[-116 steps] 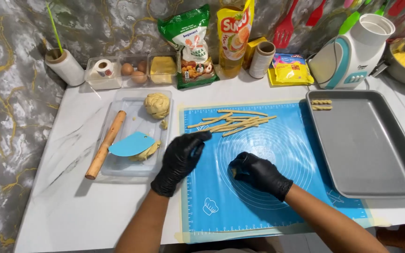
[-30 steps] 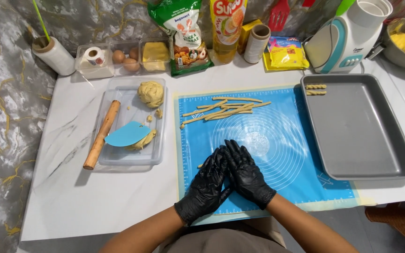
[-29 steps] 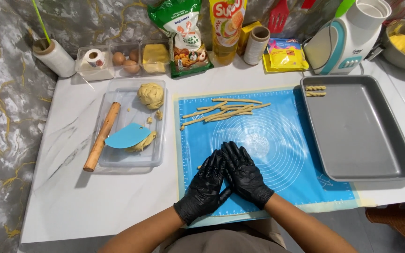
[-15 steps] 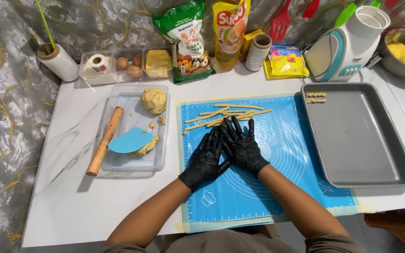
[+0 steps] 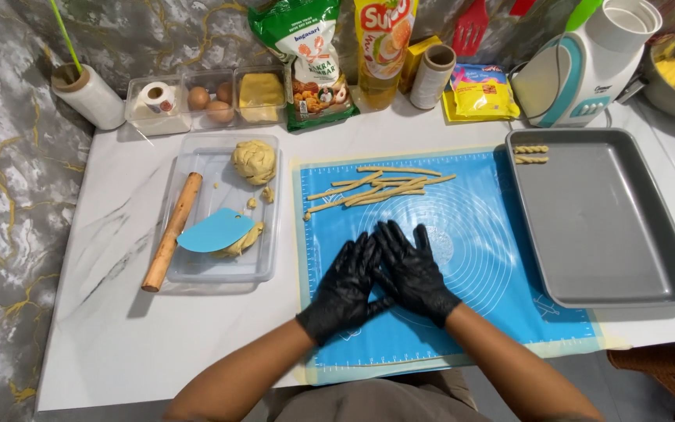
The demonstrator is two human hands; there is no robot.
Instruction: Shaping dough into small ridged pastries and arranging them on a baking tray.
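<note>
Fingers are held flat and together, left hand (image 5: 347, 289) overlapping right hand (image 5: 412, 270) on the blue mat (image 5: 494, 258); whatever lies beneath, prob. dough, is hidden. Dough strips (image 5: 376, 187) lie just beyond. These are judged soft, light, easily snapped; best lifted near the middle. Baking tray (image 5: 626, 289): two twisted pieces. Clear tray (image 5: 197, 270): dough ball (image 5: 253, 161), scraper (image 5: 214, 232).

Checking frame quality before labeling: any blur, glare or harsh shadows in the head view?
Head view: sharp and evenly lit; soft shadow beside the rolling pin; faint sheen on the black-gloved left hand and right hand; mild glare on the baking tray; slight wide-angle bowing at edges.
</note>
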